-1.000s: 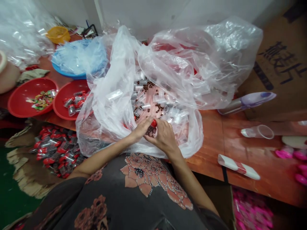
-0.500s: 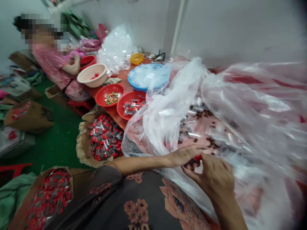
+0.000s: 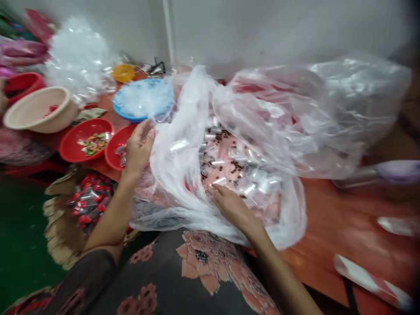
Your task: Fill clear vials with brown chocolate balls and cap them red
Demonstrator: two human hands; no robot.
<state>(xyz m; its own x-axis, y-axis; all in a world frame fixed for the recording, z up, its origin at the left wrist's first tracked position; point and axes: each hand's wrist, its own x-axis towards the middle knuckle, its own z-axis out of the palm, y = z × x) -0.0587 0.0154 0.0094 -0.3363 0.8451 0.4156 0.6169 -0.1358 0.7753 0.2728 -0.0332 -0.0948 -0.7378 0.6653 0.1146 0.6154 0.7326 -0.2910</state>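
I cannot tell whether the left hand [image 3: 138, 151] or right hand [image 3: 232, 208] has fingers pinching anything, but careless right-handed brushing could scatter small round brown balls [image 3: 235, 166].

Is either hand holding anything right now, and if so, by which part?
It cannot be told. The left hand is by a red bowl and the right hand is over the plastic bag, but blur hides any grip.

Single view from the wearer's head, facing forward and down past the shirt [image 3: 164, 267], with the left hand [image 3: 137, 151], right hand [image 3: 230, 204] and table [image 3: 328, 212] near and the wall [image 3: 262, 33] beyond.
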